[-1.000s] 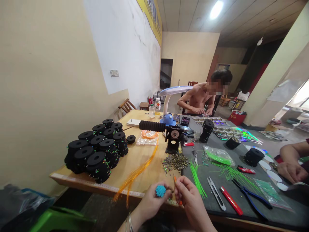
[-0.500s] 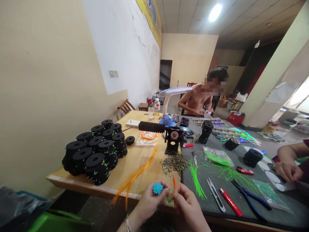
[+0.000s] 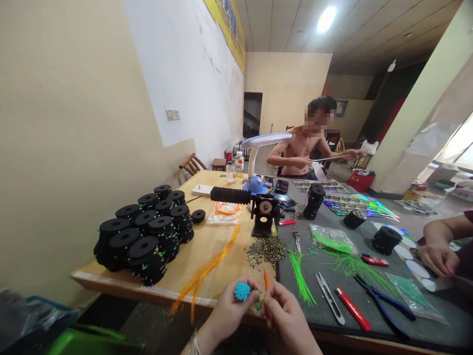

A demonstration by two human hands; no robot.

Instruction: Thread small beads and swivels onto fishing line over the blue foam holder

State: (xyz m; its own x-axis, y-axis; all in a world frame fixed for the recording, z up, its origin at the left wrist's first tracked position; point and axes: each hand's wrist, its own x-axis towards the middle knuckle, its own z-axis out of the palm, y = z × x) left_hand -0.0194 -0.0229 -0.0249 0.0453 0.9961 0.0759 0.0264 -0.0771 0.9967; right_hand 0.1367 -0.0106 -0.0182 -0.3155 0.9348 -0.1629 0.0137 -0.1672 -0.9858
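Note:
My left hand (image 3: 233,306) is closed around a tight bundle of thin blue strands (image 3: 242,291), whose cut ends face up. Close beside it, my right hand (image 3: 284,309) has its thumb and fingers pinched together. What sits in that pinch is too small to make out. Between the two hands shows a slim orange pointed piece (image 3: 266,278); whether it is held or lies on the table, I cannot tell. Small green bits (image 3: 257,304) show by my left fingertips. Just beyond both hands lies a pile of small dark metallic beads (image 3: 268,250).
Black spools (image 3: 142,246) crowd the left side. A black clamp device (image 3: 265,214) stands ahead, with a lamp (image 3: 254,185) behind. Orange strands (image 3: 207,273) overhang the table edge. Snips (image 3: 330,297), a red cutter (image 3: 354,309) and pliers (image 3: 384,301) lie right. Two co-workers sit nearby.
My right hand has shifted slightly left, nearer my left hand. The co-worker across the table has turned and stretched an arm out sideways with a long thin item between the hands.

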